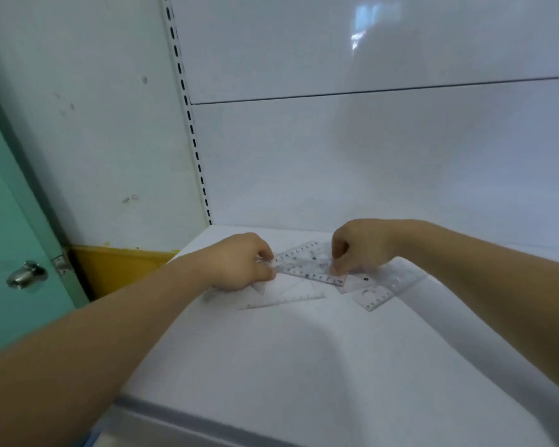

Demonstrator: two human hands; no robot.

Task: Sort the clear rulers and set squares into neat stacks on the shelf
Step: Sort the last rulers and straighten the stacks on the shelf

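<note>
On the white shelf (304, 350), toward the back, lies a loose pile of clear plastic rulers and set squares. My left hand (242, 261) pinches the left end of a small bunch of clear rulers (304, 264). My right hand (359, 245) pinches the right end of the same bunch with curled fingers. A clear set square (288, 293) lies flat under and in front of the bunch. More clear rulers (381, 290) lie crossed to the right, partly under my right wrist.
The shelf's white back panel (368, 156) rises right behind the pile. A slotted upright (191, 124) stands at the back left corner. Left of the shelf are a yellow surface (120, 269) and a green door with a metal knob (26, 274).
</note>
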